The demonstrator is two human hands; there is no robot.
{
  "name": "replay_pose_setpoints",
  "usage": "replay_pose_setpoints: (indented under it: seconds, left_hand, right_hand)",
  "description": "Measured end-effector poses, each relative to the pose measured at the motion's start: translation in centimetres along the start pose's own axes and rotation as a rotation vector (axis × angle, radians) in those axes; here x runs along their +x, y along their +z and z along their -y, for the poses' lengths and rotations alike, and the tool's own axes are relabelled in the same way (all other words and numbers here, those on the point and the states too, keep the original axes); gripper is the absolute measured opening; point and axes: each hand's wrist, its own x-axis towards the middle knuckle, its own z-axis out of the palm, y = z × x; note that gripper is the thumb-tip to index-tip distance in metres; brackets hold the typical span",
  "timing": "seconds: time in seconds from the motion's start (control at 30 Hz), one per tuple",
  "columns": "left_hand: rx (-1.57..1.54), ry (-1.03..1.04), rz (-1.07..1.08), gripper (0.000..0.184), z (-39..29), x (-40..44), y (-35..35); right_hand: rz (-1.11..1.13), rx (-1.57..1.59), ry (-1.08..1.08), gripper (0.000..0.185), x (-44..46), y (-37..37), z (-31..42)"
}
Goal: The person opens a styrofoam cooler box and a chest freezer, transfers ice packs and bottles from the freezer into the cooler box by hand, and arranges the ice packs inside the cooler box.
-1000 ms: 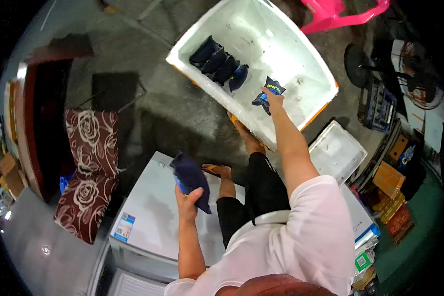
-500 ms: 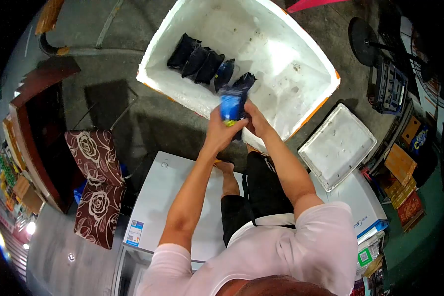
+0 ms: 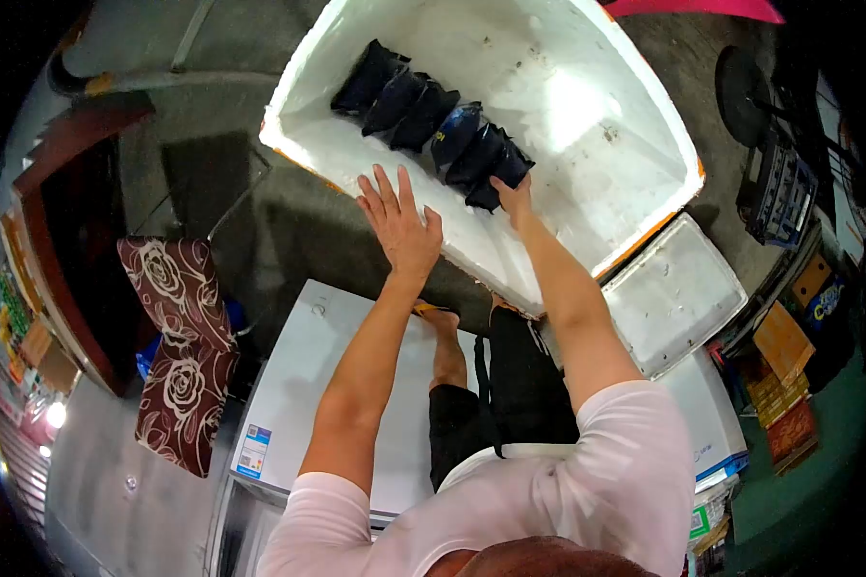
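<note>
A row of several dark plastic packets [image 3: 423,113] lies side by side in the white foam box [image 3: 289,125], along its left and near part. My right hand [image 3: 513,197] reaches into the box and has its fingers on the nearest dark packet [image 3: 512,165] at the right end of the row. The underside of that packet and part of my fingers are hidden. Over the box's near wall, my left hand [image 3: 401,229] is open with fingers spread and holds nothing. One packet [image 3: 457,133] in the row shows a small yellow mark.
The foam lid [image 3: 678,293] lies right of the box, partly on a white appliance [image 3: 707,413]. Another white appliance [image 3: 308,385] stands below my left arm. A flowered chair [image 3: 185,385] is at the left, and a black fan base [image 3: 741,96] at the upper right.
The packet with blue and yellow print, held in both hands before, has gone down into the row. My left hand has let go and moved left; my right hand is lower in the box.
</note>
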Motion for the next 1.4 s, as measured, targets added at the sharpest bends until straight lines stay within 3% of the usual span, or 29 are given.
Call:
replay_pose_setpoints:
  seconds: [0.1, 0.17, 0.2, 0.27, 0.3, 0.37, 0.43, 0.5, 0.53, 0.57, 0.63, 0.7, 0.77, 0.8, 0.83, 0.87, 0.9, 0.93, 0.97, 1.0, 1.03, 1.07, 1.1, 1.17, 1.27, 1.3, 1.37, 1.4]
  left_hand:
    - [0.023, -0.006, 0.013, 0.070, 0.1, 0.2, 0.1]
    - [-0.003, -0.015, -0.002, 0.067, 0.1, 0.0, 0.2]
    - [-0.011, -0.007, -0.011, 0.065, 0.2, -0.1, 0.2]
    - [-0.022, -0.003, -0.033, 0.063, 0.1, -0.1, 0.6]
    - [-0.009, -0.006, -0.026, 0.061, 0.0, 0.0, 0.7]
    - [0.012, -0.022, -0.019, 0.058, -0.1, -0.1, 1.0]
    - [-0.032, -0.021, -0.027, 0.056, -0.3, -0.2, 1.0]
    - [-0.053, -0.034, 0.013, 0.058, -0.2, -0.3, 0.4]
    - [-0.037, -0.066, 0.042, 0.060, -0.2, -0.9, 0.0]
    - [-0.068, -0.185, 0.141, 0.064, 0.0, -1.9, -3.0]
    - [-0.338, -0.233, 0.173, 0.065, 0.7, -3.2, -7.1]
    - [-0.499, -0.153, -0.082, 0.065, 1.0, -6.4, -6.7]
    - [-0.602, -0.132, -0.182, 0.065, -0.8, -9.6, -10.9]
    - [-0.707, -0.180, -0.259, 0.061, -0.3, -12.5, -14.9]
    - [-0.813, -0.204, -0.340, 0.057, 1.0, -16.4, -20.1]
    - [-0.766, -0.268, -0.463, 0.054, 1.3, -21.6, -25.1]
    - [-0.718, -0.334, -0.584, 0.050, 1.5, -28.0, -29.6]
    - [-0.562, -0.550, -0.649, 0.043, 3.2, -34.4, -32.4]
    - [-0.595, -0.826, -0.901, 0.041, 3.7, -39.8, -35.0]
    - [-0.440, -1.056, -0.965, 0.039, 5.7, -46.7, -37.2]
    - [-0.273, -1.172, -1.104, 0.037, 9.7, -54.6, -36.4]
    - [-0.391, -1.353, -1.307, 0.039, 11.4, -60.9, -36.6]
    - [-0.421, -1.494, -1.413, 0.045, 14.0, -70.8, -31.8]
    - [0.017, -1.915, -0.743, 0.052, 14.5, -79.2, -29.0]
    - [-0.048, -1.487, -0.460, 0.063, 18.5, -85.2, -22.9]
    - [-0.100, -1.430, -0.353, 0.065, 19.8, -85.6, -21.8]
    - [-0.093, -1.326, -0.358, 0.069, 23.0, -85.7, -18.8]
    - [0.006, -1.287, -0.306, 0.069, 23.5, -85.0, -19.2]
  right_hand:
    - [0.157, 0.014, 0.100, 0.097, -3.7, -1.8, 5.0]
    - [-0.114, -0.833, -0.212, 0.087, -1.9, -3.2, 6.4]
    - [-0.112, -0.840, -0.217, 0.087, -2.0, -2.5, 8.0]
    - [-0.248, -0.570, -0.837, 0.086, -1.8, -0.2, 11.2]
    - [-0.246, -0.574, -0.846, 0.086, -0.9, 1.3, 12.1]
    - [0.131, -0.812, -0.658, 0.088, 0.2, 4.3, 13.2]
    - [0.093, -0.950, -0.645, 0.088, 0.0, 5.1, 13.7]
    - [0.123, -1.077, -0.806, 0.084, 0.5, 4.6, 13.4]
    - [0.335, -1.347, -0.761, 0.084, 0.4, 4.0, 14.6]
    - [0.291, -1.636, -0.862, 0.068, -1.1, 5.5, 13.5]
    - [0.815, -1.718, -1.348, 0.037, -0.6, 4.8, 14.9]
    - [1.000, -0.992, -0.887, 0.034, 9.4, 3.5, 14.0]
    - [0.230, -0.712, -0.988, 0.047, -4.1, 0.1, 18.9]
    - [0.186, -0.817, -1.132, 0.052, -7.2, -0.9, 19.9]
    - [0.202, -0.908, -1.148, 0.054, -10.5, -1.0, 19.7]
    - [0.226, -0.976, -1.002, 0.044, -15.8, -3.3, 18.9]
    - [0.297, -1.241, -1.102, 0.041, -14.5, -6.9, 17.6]
    - [0.334, -1.288, -1.184, 0.044, -15.4, -8.8, 15.9]
    - [0.318, -1.116, -0.867, 0.050, -20.9, -9.1, 14.7]
    - [0.418, -1.062, -0.697, 0.055, -22.6, -10.4, 14.1]
    - [0.361, -0.842, -0.671, 0.045, -27.0, -9.8, 12.4]
    - [0.288, -0.817, -0.589, 0.047, -31.3, -8.1, 11.6]
    - [0.352, -0.772, -0.572, 0.051, -34.8, -6.4, 9.7]
    - [0.507, -0.773, -0.633, 0.049, -44.2, -2.2, 7.0]
    - [0.840, -0.911, -0.936, 0.048, -55.3, 6.0, 3.4]
    - [0.946, -0.941, -1.046, 0.047, -58.3, 9.3, 2.5]
    - [1.095, -1.001, -1.377, 0.045, -63.5, 15.6, 0.2]
    - [1.128, -0.966, -1.327, 0.044, -67.4, 17.7, -1.1]
